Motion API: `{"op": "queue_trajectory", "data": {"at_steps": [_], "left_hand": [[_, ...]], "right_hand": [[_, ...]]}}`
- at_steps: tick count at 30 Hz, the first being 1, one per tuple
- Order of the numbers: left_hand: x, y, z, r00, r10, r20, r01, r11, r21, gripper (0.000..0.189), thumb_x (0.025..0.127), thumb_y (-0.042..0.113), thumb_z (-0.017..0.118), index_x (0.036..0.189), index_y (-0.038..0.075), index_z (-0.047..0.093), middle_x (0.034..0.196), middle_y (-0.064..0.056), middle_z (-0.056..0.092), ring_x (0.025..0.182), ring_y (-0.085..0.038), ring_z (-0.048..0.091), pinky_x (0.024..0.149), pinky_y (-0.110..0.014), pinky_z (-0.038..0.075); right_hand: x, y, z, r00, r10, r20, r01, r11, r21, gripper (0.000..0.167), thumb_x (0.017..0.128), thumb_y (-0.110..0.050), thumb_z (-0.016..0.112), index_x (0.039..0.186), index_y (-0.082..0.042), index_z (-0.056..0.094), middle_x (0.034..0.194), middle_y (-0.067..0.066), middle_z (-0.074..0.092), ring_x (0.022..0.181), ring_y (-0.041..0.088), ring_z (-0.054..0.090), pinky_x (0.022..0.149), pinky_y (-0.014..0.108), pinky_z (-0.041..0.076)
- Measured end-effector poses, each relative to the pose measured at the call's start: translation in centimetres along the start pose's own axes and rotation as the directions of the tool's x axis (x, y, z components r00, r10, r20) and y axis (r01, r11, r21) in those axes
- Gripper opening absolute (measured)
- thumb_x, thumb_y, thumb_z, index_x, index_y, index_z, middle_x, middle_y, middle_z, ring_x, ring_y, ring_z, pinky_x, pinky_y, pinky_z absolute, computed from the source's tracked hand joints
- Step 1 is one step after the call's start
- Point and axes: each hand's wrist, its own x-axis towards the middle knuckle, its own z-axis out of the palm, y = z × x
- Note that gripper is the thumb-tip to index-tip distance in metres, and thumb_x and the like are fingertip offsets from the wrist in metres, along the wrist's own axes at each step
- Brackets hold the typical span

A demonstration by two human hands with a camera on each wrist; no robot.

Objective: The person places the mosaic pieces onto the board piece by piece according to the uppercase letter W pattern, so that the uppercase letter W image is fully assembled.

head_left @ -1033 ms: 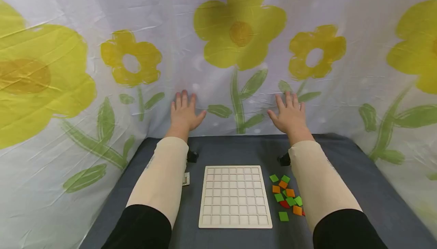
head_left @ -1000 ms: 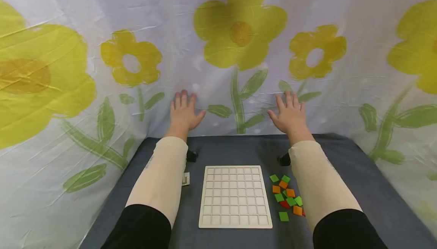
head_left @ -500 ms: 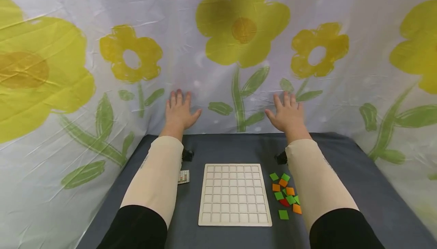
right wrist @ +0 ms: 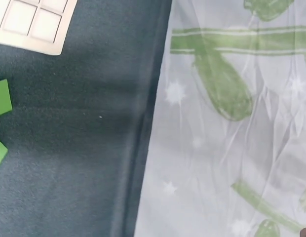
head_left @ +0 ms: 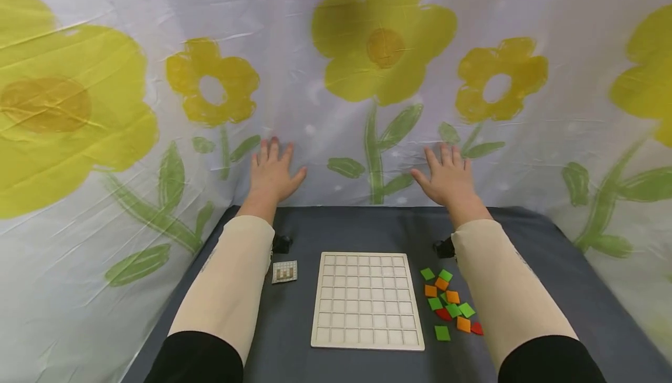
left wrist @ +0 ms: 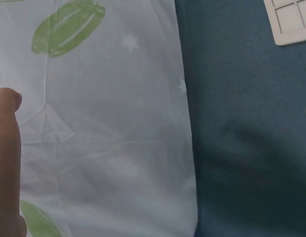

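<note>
My left hand (head_left: 274,174) is held out toward the flowered curtain with its fingers spread, holding nothing. My right hand (head_left: 446,178) is spread in the same way, farther right and bare of any object. Whether either hand touches the cloth I cannot tell. Between the forearms a pale wooden grid board (head_left: 368,301) lies flat, its square cells unfilled. Green tiles (head_left: 442,333), orange tiles (head_left: 464,324) and red tiles (head_left: 443,314) lie loosely to its right, beside my right forearm. A small patterned card (head_left: 284,272) lies left of the board. In the left wrist view my thumb (left wrist: 7,148) shows at the edge.
A dark grey cloth covers the table (head_left: 362,225). Behind it hangs a white curtain (head_left: 294,91) with yellow flowers, which also closes off both sides. Black wrist-camera mounts (head_left: 282,244) show beneath the forearms.
My left forearm has shifted slightly left, so the whole card now shows. The view has moved a little, and more red tile shows beside my right forearm. Both hands stay spread.
</note>
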Motion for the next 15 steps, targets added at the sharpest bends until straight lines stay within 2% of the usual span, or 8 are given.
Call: {"op": "queue_trajectory", "data": {"at_steps": [6,11,15], "left_hand": [[-0.8,-0.2,-0.7,0.997,0.054,-0.057,-0.053,0.999,0.006,0.076,0.105,0.053,0.045,0.166,0.016,0.018,0.170,-0.019,0.003,0.155,-0.040,-0.006,0.120,-0.060,0.008],[-1.3,0.1,-0.6,0.985,0.132,-0.108,-0.134,0.991,-0.007,0.077,0.104,0.050,0.050,0.164,0.012,0.022,0.167,-0.022,0.018,0.153,-0.044,0.008,0.119,-0.059,0.016],[-2.0,0.1,-0.2,0.977,0.164,-0.134,-0.171,0.984,-0.042,0.076,0.103,0.046,0.055,0.164,0.011,0.024,0.165,-0.022,0.023,0.152,-0.044,0.015,0.118,-0.059,0.019]], "right_hand": [[-0.2,0.0,-0.1,0.998,-0.066,-0.024,0.067,0.998,0.011,0.082,0.105,-0.066,0.026,0.166,-0.012,0.011,0.168,0.025,0.000,0.153,0.047,-0.006,0.117,0.067,0.002],[-0.5,0.5,0.5,0.993,-0.114,0.017,0.113,0.992,0.063,0.083,0.106,-0.065,0.025,0.166,-0.011,0.009,0.168,0.025,-0.001,0.152,0.047,-0.008,0.117,0.067,-0.001],[-0.6,0.6,1.4,0.988,-0.147,0.036,0.143,0.984,0.104,0.081,0.107,-0.064,0.023,0.165,-0.010,0.011,0.168,0.026,0.001,0.152,0.049,-0.005,0.115,0.069,-0.001]]}}
